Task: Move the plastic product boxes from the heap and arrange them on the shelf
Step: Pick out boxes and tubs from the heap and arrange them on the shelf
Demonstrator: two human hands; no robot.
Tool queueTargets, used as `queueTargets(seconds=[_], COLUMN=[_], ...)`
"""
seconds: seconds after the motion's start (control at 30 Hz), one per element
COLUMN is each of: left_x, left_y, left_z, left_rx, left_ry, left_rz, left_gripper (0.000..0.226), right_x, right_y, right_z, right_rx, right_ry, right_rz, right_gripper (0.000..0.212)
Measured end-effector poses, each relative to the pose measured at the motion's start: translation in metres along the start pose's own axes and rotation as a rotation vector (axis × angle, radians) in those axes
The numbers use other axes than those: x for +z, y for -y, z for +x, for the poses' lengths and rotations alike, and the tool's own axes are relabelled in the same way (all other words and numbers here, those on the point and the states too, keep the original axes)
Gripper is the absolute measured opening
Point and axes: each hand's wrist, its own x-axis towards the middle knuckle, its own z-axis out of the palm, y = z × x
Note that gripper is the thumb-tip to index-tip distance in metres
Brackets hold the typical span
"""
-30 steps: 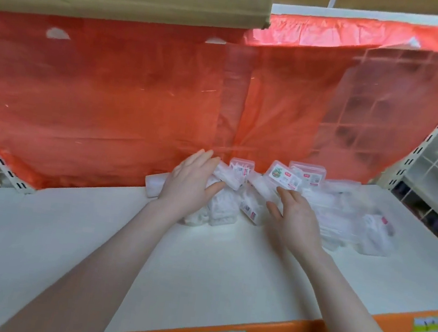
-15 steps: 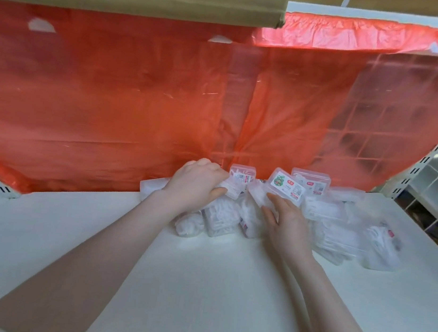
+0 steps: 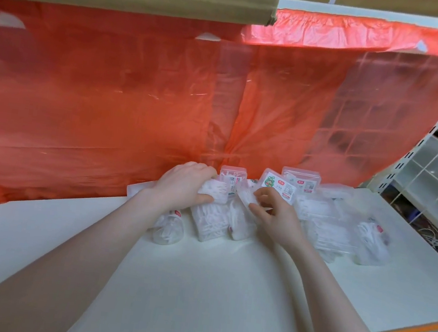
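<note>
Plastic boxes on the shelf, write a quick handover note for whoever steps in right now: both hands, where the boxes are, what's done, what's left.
Left hand: grips one clear plastic box at the left end of the heap.
Right hand: pinches another clear box near the middle of the heap.
Boxes: all in a loose heap at the back of the white shelf, against the red plastic sheet. Some stand on edge, most lie tilted or flat.
Done: no neat row shows yet.
Left: lift out the two held boxes, set them in order on the bare shelf, then work through the rest of the heap.
</note>
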Motion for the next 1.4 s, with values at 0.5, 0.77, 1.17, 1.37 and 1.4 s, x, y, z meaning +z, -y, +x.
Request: queueTargets(seconds=[0.5, 0.77, 1.17, 1.37, 1.4], left_x=[0.004, 0.004, -0.019, -0.024, -0.022], left_y=[0.005, 0.006, -0.006, 0.0, 0.002], left_z=[-0.004, -0.006, -0.027, -0.079, -0.089], left_rx=[-0.02, -0.023, -0.092, -0.178, -0.191], left_ry=[0.013, 0.033, 0.007, -0.096, -0.093], left_rz=[-0.014, -0.052, -0.034, -0.039, -0.038], left_gripper=[0.067, 0.059, 0.051, 0.059, 0.06], right_x=[0.0, 0.001, -0.004, -0.009, -0.007], right_y=[-0.001, 0.004, 0.025, 0.049, 0.053], right_z=[-0.003, 0.001, -0.022, -0.049, -0.053], right_rx=[-0.015, -0.004, 0.088, -0.06, -0.093], right_ry=[0.069, 0.143, -0.039, -0.085, -0.078], right_rz=[0.056, -0.018, -0.144, -0.345, -0.365], right_gripper=[0.021, 0.024, 0.066, 0.066, 0.064])
